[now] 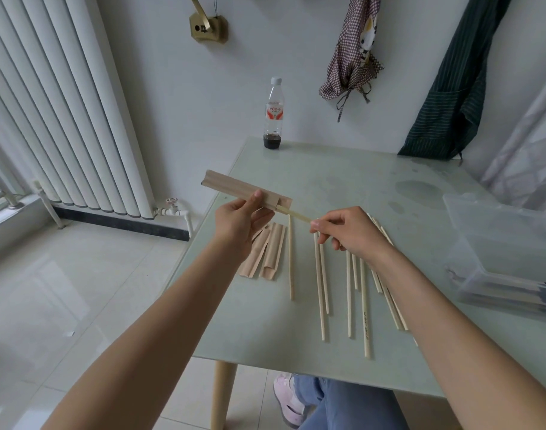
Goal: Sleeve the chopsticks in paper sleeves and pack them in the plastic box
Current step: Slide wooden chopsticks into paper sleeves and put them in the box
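Pale green glass tabletop (343, 187) is sitting against a white wall, smudged and glossy, on a round wooden leg (222, 395). White ribbed radiator (57, 103) is standing at left over grey floor tiles. Plastic bottle (274, 114) with dark liquid at its bottom is standing at the far edge; a checked cloth (355, 54) and a dark striped apron (451, 88) are hanging on the wall.

Left hand (239, 221) is holding a brown paper sleeve (234, 187) up above the tabletop, thumb pressing on top near the open end, fingers curled underneath. Right hand (349, 232) is pinching a thin bamboo chopstick (298, 215) between thumb and forefinger, other fingers loosely curled; the stick's far end is sitting inside the sleeve mouth, most of it hidden in the paper.

Loose chopsticks (320, 290), pale, straight and slim, are lying roughly parallel on the tabletop below the right hand. Flat, creased spare sleeves (267, 254) are lying in a small pile just left of them, under the left wrist. Clear plastic box (507, 262), translucent and rectangular, is sitting at the right edge, well apart from both hands.
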Available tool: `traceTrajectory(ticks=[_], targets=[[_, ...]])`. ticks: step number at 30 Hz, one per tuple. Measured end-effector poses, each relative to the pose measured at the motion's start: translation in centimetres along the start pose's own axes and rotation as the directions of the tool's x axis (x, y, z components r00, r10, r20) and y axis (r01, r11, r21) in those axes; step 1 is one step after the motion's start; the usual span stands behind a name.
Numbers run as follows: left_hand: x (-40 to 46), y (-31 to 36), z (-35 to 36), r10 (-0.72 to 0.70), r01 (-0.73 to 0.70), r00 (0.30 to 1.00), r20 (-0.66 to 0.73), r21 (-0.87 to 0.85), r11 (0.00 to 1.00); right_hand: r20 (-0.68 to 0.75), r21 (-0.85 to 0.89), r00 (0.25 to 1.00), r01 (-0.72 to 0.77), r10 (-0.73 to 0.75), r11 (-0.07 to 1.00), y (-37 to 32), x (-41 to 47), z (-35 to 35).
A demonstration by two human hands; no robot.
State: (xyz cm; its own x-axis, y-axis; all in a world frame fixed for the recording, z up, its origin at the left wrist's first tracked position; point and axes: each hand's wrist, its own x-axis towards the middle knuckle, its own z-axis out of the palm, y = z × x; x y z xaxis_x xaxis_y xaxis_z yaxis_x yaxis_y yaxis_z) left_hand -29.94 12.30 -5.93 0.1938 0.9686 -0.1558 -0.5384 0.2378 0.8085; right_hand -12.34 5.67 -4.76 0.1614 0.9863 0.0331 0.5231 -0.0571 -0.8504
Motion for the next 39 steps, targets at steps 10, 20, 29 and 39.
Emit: traceTrajectory(ticks=[10, 20, 29, 39], targets=[[-0.8, -2.4, 2.7, -0.124, 0.11, 0.99, 0.073, 0.17, 0.979, -0.145, 0.131, 0.983, -0.094, 0.112, 0.987, 2.6, -0.6, -1.0], [-0.7, -4.8, 6.1, -0.168, 0.161, 0.984, 0.065, 0.102, 0.982, -0.439, -0.473, 0.757, -0.653, 0.484, 0.592, 9.7, -1.2, -6.0], [-0.3, -5.7, 6.3, -0.138, 0.139, 0.99, -0.008, 0.066, 0.988, -0.345, -0.401, 0.788, -0.615, 0.51, 0.679, 10.0, -1.0, -7.8], [-0.3, -5.5, 6.3, -0.09, 0.093, 0.994, -0.056, 0.053, 0.994, -0.305, -0.148, 0.949, -0.125, 0.075, 0.981, 7.0, -1.6, -8.2]])
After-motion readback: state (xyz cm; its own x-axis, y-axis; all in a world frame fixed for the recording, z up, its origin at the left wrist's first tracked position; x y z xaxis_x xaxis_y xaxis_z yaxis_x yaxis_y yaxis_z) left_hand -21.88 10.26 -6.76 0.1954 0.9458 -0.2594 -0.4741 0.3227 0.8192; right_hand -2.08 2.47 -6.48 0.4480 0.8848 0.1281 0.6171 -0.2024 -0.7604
